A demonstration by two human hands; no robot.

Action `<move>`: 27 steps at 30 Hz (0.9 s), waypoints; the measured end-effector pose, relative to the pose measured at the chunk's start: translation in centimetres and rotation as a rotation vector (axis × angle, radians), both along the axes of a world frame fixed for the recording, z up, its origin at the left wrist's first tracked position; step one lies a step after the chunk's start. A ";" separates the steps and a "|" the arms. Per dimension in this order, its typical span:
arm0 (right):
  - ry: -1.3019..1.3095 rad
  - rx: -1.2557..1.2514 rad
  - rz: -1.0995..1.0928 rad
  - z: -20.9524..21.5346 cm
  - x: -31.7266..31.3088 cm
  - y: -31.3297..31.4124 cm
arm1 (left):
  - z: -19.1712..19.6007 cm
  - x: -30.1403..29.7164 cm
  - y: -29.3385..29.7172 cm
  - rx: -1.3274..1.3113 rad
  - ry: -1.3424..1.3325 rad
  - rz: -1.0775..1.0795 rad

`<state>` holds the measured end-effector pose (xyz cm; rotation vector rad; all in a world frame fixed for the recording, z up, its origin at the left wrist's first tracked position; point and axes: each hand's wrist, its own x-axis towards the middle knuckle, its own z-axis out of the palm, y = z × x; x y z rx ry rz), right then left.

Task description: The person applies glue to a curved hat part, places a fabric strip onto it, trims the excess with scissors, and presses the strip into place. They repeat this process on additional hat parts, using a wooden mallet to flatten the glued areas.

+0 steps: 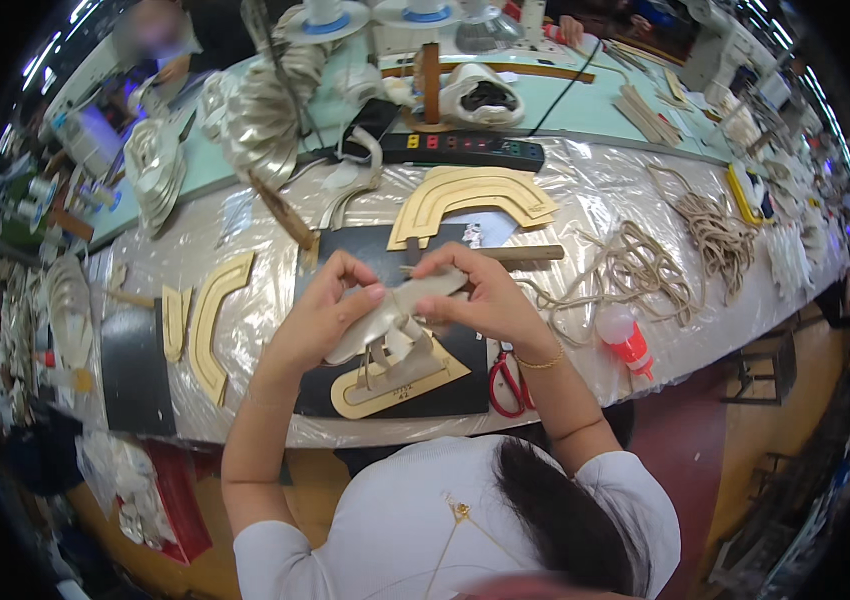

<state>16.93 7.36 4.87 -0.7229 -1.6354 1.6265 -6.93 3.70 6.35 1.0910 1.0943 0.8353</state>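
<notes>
Left hand point(333, 302) and right hand point(482, 296) pinch a pale piece point(363, 330) near dark-lettered template point(365, 402).

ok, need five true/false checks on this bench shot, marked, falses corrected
1. The left hand and right hand both grip the pale piece. True.
2. The red-handled scissors lie left of that piece. False: they lie to its right.
3. The power strip beyond the hands is black. True.
4. The tan cord is on the floor. False: it lies tangled on the plastic-covered table.
5. A curved yellow template lies left of the left hand. True.
</notes>
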 end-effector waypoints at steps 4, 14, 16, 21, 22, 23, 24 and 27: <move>0.016 0.015 -0.062 2.7 4.7 -0.3 | -1.2 0.0 -0.7 0.056 -0.118 -0.097; -0.264 0.161 -0.542 7.6 13.3 6.5 | -2.7 -0.2 -2.6 0.058 -0.076 0.065; -0.179 0.249 -0.597 7.3 13.5 7.4 | -3.1 -0.7 -3.6 0.058 -0.055 0.119; -0.154 0.256 -0.710 7.1 13.9 8.6 | -4.3 -2.7 -6.0 0.017 -0.065 0.281; -0.148 0.239 -0.749 7.2 14.1 8.6 | -4.7 -2.9 -6.4 -0.012 -0.038 0.323; -0.151 0.256 -0.753 7.2 14.4 8.8 | -4.9 -3.1 -6.6 -0.015 -0.037 0.350; -0.157 0.257 -0.769 7.2 14.8 8.9 | -5.2 -3.3 -6.9 -0.024 -0.034 0.373; -0.191 0.290 -0.778 6.8 15.9 10.5 | -5.8 -3.4 -7.1 -0.015 0.011 0.411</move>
